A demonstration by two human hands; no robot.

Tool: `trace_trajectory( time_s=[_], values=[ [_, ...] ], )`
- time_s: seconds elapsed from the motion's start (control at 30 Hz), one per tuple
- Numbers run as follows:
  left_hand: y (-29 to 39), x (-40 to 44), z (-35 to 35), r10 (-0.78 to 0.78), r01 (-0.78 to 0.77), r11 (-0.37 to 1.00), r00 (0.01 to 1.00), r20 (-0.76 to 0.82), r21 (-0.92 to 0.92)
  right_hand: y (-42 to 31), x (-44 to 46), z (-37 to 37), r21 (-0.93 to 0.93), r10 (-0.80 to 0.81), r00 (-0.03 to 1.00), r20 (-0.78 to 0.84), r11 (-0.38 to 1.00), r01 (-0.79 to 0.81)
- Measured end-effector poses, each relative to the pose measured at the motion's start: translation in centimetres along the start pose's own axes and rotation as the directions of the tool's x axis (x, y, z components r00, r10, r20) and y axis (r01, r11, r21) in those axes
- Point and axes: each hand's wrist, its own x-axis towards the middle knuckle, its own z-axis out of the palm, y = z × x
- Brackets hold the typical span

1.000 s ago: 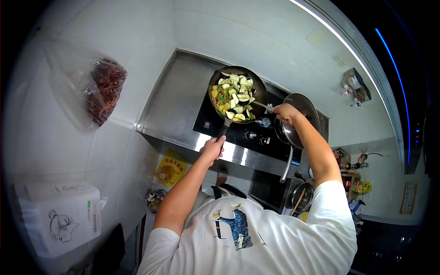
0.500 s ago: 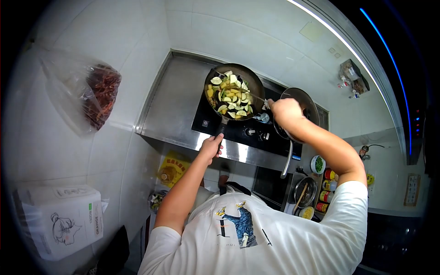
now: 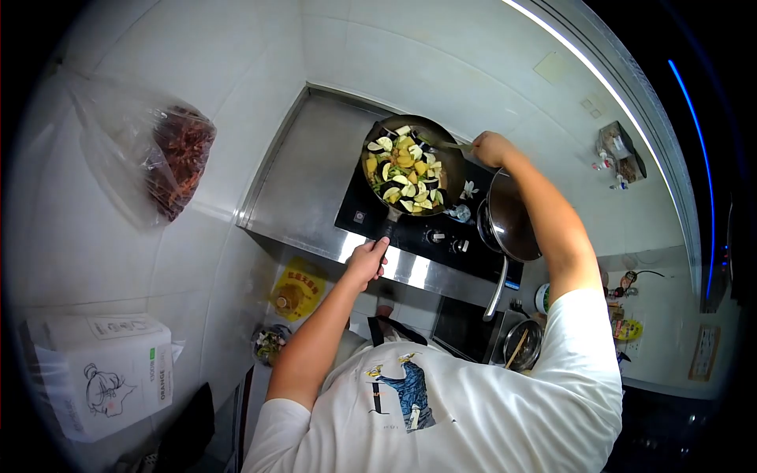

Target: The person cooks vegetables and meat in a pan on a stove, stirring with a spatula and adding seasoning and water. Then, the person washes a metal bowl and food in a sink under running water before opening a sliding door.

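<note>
A dark frying pan (image 3: 451,169) rests on the black stove (image 3: 352,195). In it lie cut eggplant pieces with dark skin (image 3: 410,191), yellow chunks (image 3: 405,161) and some green bits. My left hand (image 3: 367,262) is closed around the pan handle (image 3: 392,227), at the near side. Over the pan's far right rim, my right hand (image 3: 492,148) grips a spatula (image 3: 453,145); its end reaches into the food at the far side and is hard to make out.
Right of the pan stands a second dark pan (image 3: 511,217) with a long metal handle (image 3: 497,292). A metal bowl (image 3: 523,344) with chopsticks sits nearer me. Tiled walls rise behind and left, where a plastic bag of dark red food (image 3: 181,162) and a tissue pack (image 3: 118,374) hang.
My right hand has moved away from me, from beside the pan's right to its far right rim, taking the spatula along. The eggplant and yellow chunks have shifted. My left hand keeps its grip.
</note>
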Motion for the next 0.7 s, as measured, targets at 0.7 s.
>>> trace_trajectory(
  time_s=[0.7],
  values=[
    [-0.2, 0.1, -0.4, 0.015, -0.015, 1.000, 1.000, 0.021, -0.013, -11.0, -2.1, -6.2, -0.198, -0.165, 0.984, -0.070, 0.969, 0.148]
  ],
)
